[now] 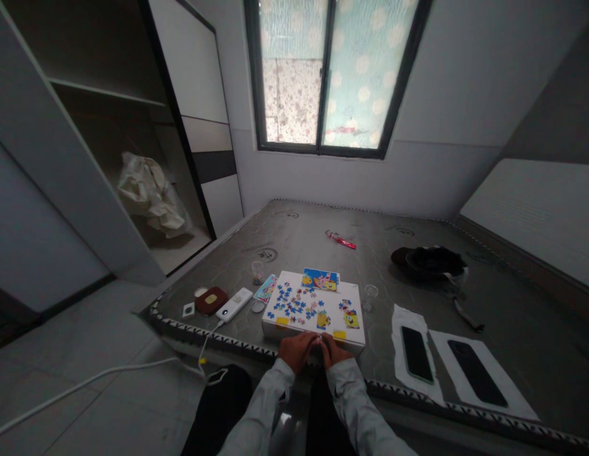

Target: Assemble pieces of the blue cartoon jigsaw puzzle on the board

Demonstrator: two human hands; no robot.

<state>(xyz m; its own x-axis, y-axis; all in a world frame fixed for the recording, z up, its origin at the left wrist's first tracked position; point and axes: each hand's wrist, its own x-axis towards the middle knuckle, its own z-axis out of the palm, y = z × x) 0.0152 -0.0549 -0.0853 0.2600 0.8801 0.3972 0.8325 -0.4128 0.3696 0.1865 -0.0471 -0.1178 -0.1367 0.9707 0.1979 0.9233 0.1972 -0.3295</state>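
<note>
Left hand: the left hand sits at the near edge of the white board, fingers curled inward.
Right hand: the right hand sits just beside it, its fingertips meeting those of the left.
Grip: both hands are closed together over the board's edge; whether they pinch a small piece, I cannot tell.
Board: it lies on the bare mattress, with scattered blue and pink puzzle pieces and two yellow tabs on top.
Picture cards: one colourful card touches the far edge of the board; a smaller cartoon piece group lies on its right side.
Left of board: a white power bank with a cable, a brown case, and a small cup.
Right of board: two phones lie on white cloths.
Far: a red packet, a black cap, then a window.
Left side: a plastic bag sits in a wardrobe.
</note>
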